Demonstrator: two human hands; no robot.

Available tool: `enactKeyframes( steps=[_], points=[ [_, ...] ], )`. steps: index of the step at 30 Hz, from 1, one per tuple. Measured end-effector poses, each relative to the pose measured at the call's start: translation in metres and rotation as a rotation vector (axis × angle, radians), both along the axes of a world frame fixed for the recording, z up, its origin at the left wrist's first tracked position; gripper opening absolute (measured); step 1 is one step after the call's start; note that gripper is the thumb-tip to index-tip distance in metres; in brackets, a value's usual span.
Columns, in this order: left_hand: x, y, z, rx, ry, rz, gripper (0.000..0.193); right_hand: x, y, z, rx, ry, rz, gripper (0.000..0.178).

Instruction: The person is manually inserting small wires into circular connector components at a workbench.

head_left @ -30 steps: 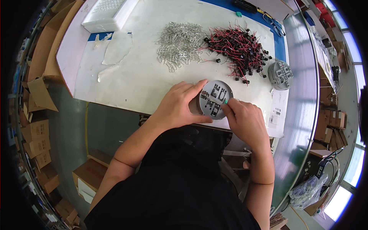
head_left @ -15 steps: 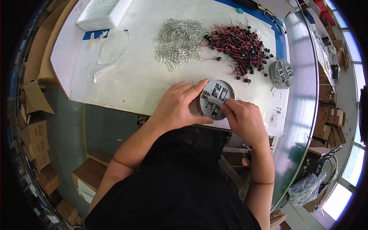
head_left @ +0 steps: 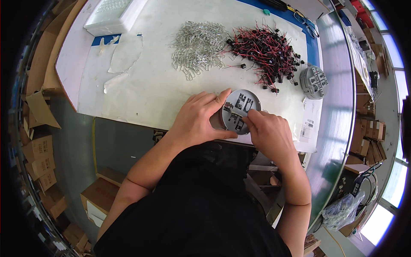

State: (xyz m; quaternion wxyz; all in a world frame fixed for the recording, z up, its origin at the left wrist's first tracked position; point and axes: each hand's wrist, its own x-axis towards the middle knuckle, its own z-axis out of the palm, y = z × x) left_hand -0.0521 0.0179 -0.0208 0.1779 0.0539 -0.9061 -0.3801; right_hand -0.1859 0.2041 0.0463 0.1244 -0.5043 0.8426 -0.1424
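A round grey plastic housing [head_left: 242, 99], with dark slots and small fittings inside, is tilted up at the table's front edge. My left hand [head_left: 198, 115] grips its left rim, with the thumb below and the index finger at the top. Thumb and fingers of my right hand [head_left: 270, 132] are pinched together against the housing's inner face, at its right side. Whatever sits between those fingertips is hidden. Beyond my hands lie a heap of bent metal wire clips [head_left: 199, 47] and a pile of black buzzer-like parts with red and black leads [head_left: 272, 53].
A stack of similar grey round housings [head_left: 314, 82] stands at the right of the table [head_left: 150, 92]. A white foam tray [head_left: 112, 18] is at the far left. Glasses [head_left: 306, 23] and a green bit [head_left: 266, 12] lie at the back. Cardboard boxes [head_left: 100, 192] stand on the floor.
My right fingertips have shifted slightly left across the housing's face, and the right forearm has swung a little outward. My left hand keeps its hold.
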Motion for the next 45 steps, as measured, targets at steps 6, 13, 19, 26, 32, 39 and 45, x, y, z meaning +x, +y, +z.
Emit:
enactKeyframes(
  steps=[6, 13, 19, 26, 32, 39, 45],
  points=[
    [0.000, 0.000, 0.000, 0.014, -0.015, 0.002, 0.109, 0.003, -0.008, 0.012, 0.130, 0.184, 0.062, 0.015],
    [0.000, -0.001, 0.002, 0.039, -0.020, 0.008, 0.107, -0.004, 0.002, -0.001, -0.023, 0.008, 0.028, 0.015],
    [0.001, 0.000, -0.001, 0.015, 0.011, 0.021, 0.110, -0.003, -0.001, -0.001, -0.013, 0.018, 0.036, 0.016],
    [0.000, -0.001, 0.001, -0.005, -0.021, 0.009, 0.109, 0.020, -0.018, 0.025, 0.247, 0.385, 0.098, 0.007],
    [0.001, -0.002, -0.002, 0.040, 0.030, 0.019, 0.108, 0.004, -0.021, 0.048, 0.274, 0.281, 0.149, 0.006],
    [0.000, -0.001, -0.001, 0.037, 0.034, 0.012, 0.107, 0.005, -0.022, 0.039, 0.279, 0.242, 0.146, 0.008],
    [-0.001, -0.002, -0.002, 0.026, 0.048, 0.013, 0.107, 0.007, -0.014, 0.030, 0.280, 0.300, 0.159, 0.008]
  ],
)
